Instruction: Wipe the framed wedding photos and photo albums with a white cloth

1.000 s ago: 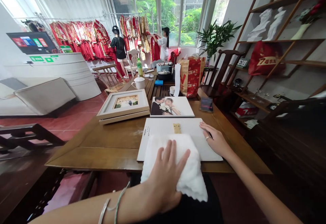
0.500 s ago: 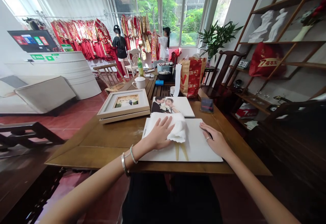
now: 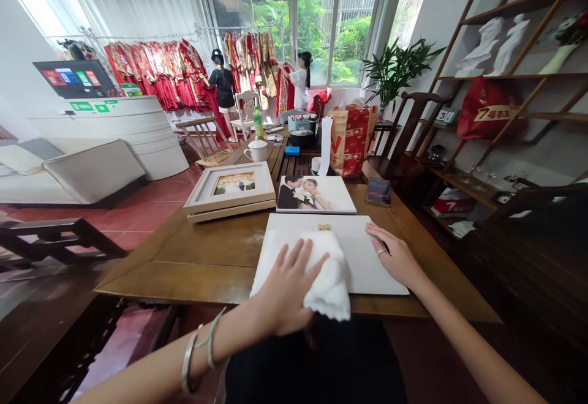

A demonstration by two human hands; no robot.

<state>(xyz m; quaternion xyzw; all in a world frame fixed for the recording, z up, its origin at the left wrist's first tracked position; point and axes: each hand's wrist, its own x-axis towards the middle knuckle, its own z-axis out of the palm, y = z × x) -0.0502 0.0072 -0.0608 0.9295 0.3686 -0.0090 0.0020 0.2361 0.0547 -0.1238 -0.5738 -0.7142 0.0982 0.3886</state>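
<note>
A large white album point(image 3: 367, 257) lies flat on the wooden table point(image 3: 206, 263) in front of me. A white cloth point(image 3: 328, 275) rests on its near left part and hangs over the table's front edge. My left hand point(image 3: 285, 288) presses flat on the cloth, fingers spread. Flat on the album's right edge rests my right hand point(image 3: 397, 260), fingers stretched out, a ring on one finger. A small gold ornament point(image 3: 324, 228) shows on the album just beyond the cloth.
Beyond the album lie a wedding photo book point(image 3: 316, 194) and a stacked picture frame point(image 3: 231, 188). A red shopping bag point(image 3: 351, 141), a white cup point(image 3: 257, 150) and a phone point(image 3: 379, 191) sit farther back. Two people stand at racks of red garments point(image 3: 151, 73). Shelves line the right wall.
My left hand slid the cloth from the near edge to the album's far side and then back toward me. My right hand stayed on the album's right edge.
</note>
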